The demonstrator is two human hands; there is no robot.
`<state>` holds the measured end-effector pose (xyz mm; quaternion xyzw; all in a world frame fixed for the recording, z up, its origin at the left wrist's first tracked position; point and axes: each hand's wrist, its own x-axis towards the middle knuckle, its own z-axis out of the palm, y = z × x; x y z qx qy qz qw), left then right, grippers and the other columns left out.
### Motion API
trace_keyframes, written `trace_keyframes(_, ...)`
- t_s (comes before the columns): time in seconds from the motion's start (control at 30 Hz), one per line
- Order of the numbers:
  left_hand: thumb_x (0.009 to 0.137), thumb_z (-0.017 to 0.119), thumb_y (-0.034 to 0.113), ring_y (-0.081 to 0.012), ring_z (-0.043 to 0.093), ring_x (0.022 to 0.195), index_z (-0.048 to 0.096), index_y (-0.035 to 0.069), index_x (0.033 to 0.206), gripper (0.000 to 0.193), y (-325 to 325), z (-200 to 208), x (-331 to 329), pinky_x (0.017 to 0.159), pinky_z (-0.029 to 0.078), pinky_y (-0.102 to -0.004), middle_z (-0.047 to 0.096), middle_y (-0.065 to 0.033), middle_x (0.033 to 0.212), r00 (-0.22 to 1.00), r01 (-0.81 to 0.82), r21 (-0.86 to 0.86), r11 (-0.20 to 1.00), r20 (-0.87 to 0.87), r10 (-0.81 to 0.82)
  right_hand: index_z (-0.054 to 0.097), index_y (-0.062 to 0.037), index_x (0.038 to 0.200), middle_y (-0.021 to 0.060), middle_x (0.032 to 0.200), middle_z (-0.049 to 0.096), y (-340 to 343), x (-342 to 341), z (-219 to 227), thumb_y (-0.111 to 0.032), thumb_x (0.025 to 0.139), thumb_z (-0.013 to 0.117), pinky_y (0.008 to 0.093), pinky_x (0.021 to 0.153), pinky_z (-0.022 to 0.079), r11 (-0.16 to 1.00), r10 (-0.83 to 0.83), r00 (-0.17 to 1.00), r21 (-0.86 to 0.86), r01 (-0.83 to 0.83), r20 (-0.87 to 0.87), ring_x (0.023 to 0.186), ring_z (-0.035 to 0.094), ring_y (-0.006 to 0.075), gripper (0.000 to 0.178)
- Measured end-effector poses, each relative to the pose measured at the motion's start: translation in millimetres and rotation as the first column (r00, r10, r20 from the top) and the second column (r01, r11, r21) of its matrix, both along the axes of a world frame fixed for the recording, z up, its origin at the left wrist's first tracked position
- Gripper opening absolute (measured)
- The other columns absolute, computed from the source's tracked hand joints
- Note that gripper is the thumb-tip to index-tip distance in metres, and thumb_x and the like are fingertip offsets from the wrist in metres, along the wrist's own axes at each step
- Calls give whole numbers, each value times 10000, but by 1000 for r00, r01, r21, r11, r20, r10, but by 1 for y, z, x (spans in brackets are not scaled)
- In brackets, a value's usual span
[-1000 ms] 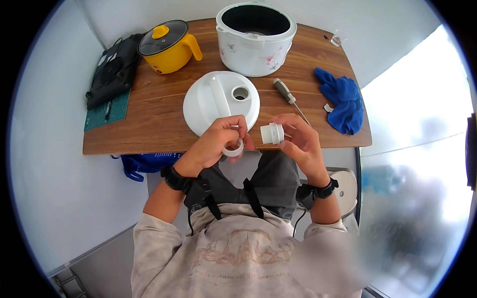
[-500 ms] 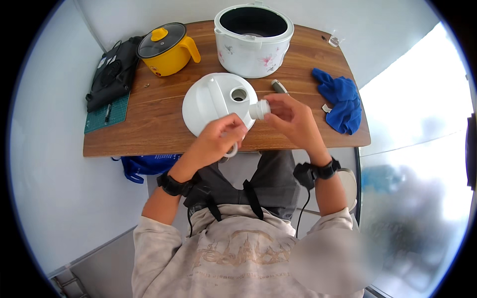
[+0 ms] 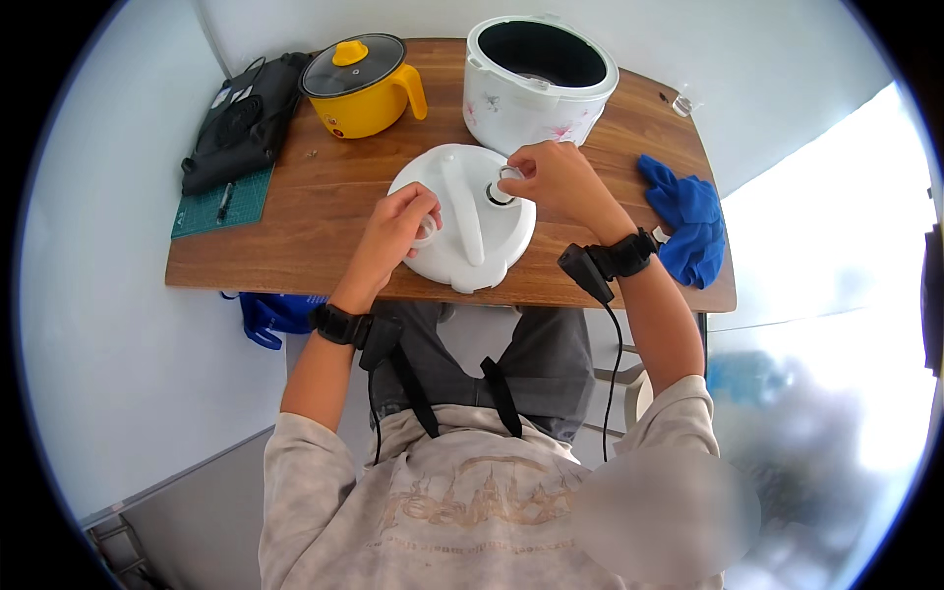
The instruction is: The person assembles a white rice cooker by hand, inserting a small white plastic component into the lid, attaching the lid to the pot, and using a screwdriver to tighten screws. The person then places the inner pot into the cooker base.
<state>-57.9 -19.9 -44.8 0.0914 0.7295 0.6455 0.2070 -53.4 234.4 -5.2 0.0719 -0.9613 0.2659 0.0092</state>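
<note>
In the head view, a big white pot (image 3: 526, 115) with flowers on its side is standing open at the back of the counter (image 3: 324, 216); its inside is looking dark, with a pale spot (image 3: 536, 79) showing low down that is too small to make out. A yellow pot (image 3: 369, 118) is standing to its left, wearing a dark see-through lid (image 3: 379, 74), and whatever it is holding is too hard to see. A round white lid (image 3: 503, 244) is lying on the counter in front of the big pot, its long handle (image 3: 460, 206) facing up. The right hand (image 3: 560, 177) is bending in from the right, pointing its fingers left, and its grip is pinching a small white plug (image 3: 507, 177) at the lid's round hole. I can't tell how deep the plug is sitting. The left hand (image 3: 393, 231) is curling its fingers over the lid's left edge, and its grip is pinching a small white ring (image 3: 426, 228).
</note>
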Motion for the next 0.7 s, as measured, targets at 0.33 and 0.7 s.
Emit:
trace_keyframes(0.33,976,527,277,-27,438,649,602,156,859,184,2,-4,-3,513,365,-220,612,50,783,999,39,-34,999,14,-39,729,27,843,210,752,702,-11,-8,-4,-391,798,780,414,708,564,989,-79,994,130,69,76,726,697,349,423)
trace_keyframes(0.7,959,548,264,-39,484,652,613,106,866,195,0,-7,-4,501,409,-224,623,25,787,999,35,21,999,24,-36,705,-29,934,157,819,688,-12,-8,-18,-329,874,708,394,690,513,986,-67,998,155,70,-19,738,655,307,306)
